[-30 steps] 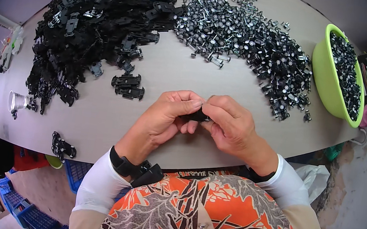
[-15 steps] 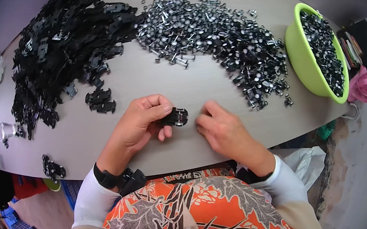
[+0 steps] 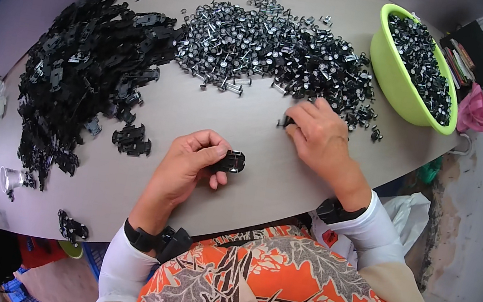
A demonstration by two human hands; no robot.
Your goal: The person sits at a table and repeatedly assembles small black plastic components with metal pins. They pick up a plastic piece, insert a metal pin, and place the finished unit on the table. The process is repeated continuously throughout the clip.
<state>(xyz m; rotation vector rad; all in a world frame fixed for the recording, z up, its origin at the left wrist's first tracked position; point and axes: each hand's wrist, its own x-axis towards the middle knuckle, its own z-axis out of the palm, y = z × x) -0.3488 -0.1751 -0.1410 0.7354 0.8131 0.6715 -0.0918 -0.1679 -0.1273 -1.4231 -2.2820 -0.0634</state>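
Observation:
My left hand (image 3: pixel 190 158) is closed, thumb over fingers, on a small black toy car chassis (image 3: pixel 233 161) with bright axle metal showing across it. Its other end is hidden in my grip. Farther right, my right hand (image 3: pixel 324 137) is closed at the near edge of a heap of wheel axles (image 3: pixel 239 43), black wheels with silvery hubs on short rods. A wheel axle (image 3: pixel 284 122) pokes out at the fingertips, partly covered by them. On the left lies a large heap of black chassis (image 3: pixel 77 68), with a few loose chassis (image 3: pixel 132 140) beside it.
A lime green basin (image 3: pixel 384 85) full of wheel axles stands at the table's far right. Near the left edge are a clear plastic cup (image 3: pixel 11 179) on its side and a black chassis (image 3: pixel 71 226). Pink cloth (image 3: pixel 474 109) and books (image 3: pixel 461 62) sit beyond the basin.
My right hand has moved away from beside the chassis, up and right to the wheel axle heap, and has closed on a wheel axle. My left hand keeps the chassis almost in place.

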